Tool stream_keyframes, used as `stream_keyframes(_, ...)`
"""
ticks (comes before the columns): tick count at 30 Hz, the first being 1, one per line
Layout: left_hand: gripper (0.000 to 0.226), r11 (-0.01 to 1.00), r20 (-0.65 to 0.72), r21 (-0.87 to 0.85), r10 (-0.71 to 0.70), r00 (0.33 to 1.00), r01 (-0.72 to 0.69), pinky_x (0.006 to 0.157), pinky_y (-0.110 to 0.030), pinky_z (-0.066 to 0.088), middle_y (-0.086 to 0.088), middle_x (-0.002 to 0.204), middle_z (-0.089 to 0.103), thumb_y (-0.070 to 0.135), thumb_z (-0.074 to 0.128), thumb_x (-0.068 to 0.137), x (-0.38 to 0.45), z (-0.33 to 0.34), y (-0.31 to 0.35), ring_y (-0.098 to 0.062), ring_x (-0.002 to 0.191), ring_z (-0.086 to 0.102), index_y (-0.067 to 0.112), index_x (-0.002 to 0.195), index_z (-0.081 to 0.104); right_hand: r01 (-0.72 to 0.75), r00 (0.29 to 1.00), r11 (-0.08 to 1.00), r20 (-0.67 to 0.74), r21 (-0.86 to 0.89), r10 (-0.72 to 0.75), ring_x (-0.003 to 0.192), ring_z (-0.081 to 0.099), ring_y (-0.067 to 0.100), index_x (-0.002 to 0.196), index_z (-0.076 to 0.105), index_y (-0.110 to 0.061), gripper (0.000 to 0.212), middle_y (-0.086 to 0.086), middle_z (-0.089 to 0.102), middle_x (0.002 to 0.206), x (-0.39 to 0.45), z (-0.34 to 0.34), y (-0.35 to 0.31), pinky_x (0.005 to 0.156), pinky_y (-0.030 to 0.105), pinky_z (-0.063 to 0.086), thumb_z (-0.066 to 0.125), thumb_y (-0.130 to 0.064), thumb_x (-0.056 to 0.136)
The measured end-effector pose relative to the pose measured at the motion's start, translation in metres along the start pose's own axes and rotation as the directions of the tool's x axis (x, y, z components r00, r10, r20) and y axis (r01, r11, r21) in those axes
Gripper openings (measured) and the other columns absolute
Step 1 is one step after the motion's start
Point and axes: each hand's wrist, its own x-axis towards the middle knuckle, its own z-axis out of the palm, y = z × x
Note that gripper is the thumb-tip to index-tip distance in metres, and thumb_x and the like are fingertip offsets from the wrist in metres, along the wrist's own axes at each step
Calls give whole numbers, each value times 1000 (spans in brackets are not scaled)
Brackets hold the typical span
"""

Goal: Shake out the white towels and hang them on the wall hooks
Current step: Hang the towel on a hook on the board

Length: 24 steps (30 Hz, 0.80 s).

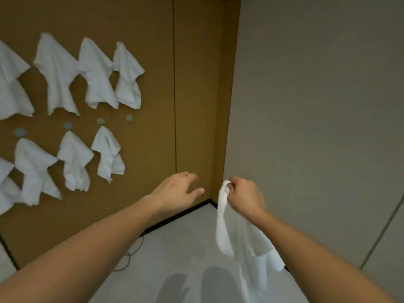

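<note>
My right hand [246,194] grips the top corner of a white towel [242,243], which hangs down limp toward the floor. My left hand [180,189] is held out beside it, fingers relaxed and holding nothing, a short gap from the towel. Several white towels [96,73] hang in two rows on the brown wall panel [196,95] at the left. Between the rows sit round grey hooks [129,117], three of them bare [100,121] [67,125].
A grey wall [317,106] meets the brown panel at the corner straight ahead. The pale floor [175,248] runs below, with a thin cable [131,256] lying by the black skirting. Two dark shapes show at the bottom edge.
</note>
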Motion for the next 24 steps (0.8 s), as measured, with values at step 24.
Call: stream_keyframes(24,10,929,-36,-276,-267,963,248,59,-6,39,13,80,61,27,66,91,310,-7,-418,4,69,54,19,97,67,338,792,876,399,344,-462,89,64,21,108,70,-21,25,2,69,97,443,324,-223,69,29,47,48,-27,98)
